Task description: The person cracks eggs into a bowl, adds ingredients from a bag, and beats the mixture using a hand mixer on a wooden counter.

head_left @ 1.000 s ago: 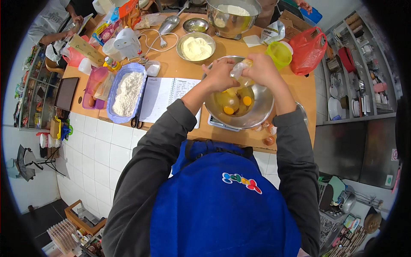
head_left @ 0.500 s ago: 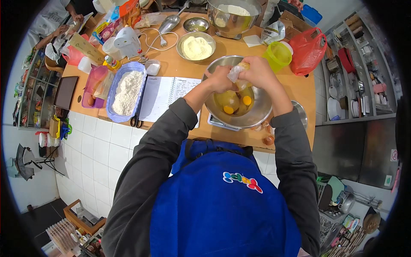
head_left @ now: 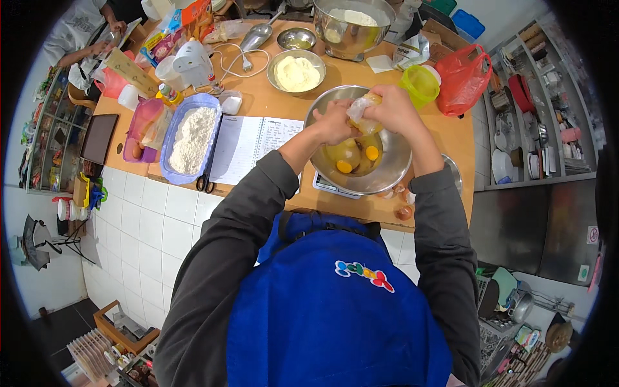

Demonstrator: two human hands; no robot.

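Note:
Over a wide steel mixing bowl [head_left: 396, 164], both of my hands are closed on a small clear plastic bag [head_left: 356, 111] with something yellowish in it. My left hand [head_left: 335, 122] pinches its near side, the fingertips partly hidden. My right hand [head_left: 391, 108] grips the bag from the right, fingers curled round it. In the bowl lie raw eggs, two whole yolks [head_left: 372, 153] showing in clear whites. A digital kitchen scale [head_left: 332, 187] peeks out under the bowl. Cracked eggshells [head_left: 404, 213] rest on the table beside my right forearm.
Left of the bowl are an open notebook [head_left: 235, 145], scissors [head_left: 205, 184] and a blue tub of flour [head_left: 190, 142]. Behind stand a bowl of pale yellow powder [head_left: 296, 72], a hand mixer [head_left: 192, 61], a large steel bowl [head_left: 354, 39], a green cup [head_left: 419, 85] and a red bag [head_left: 463, 77].
Both hands stay over the bowl, still holding the plastic bag. The hands and bag have shifted very slightly to the right; the eggs look the same.

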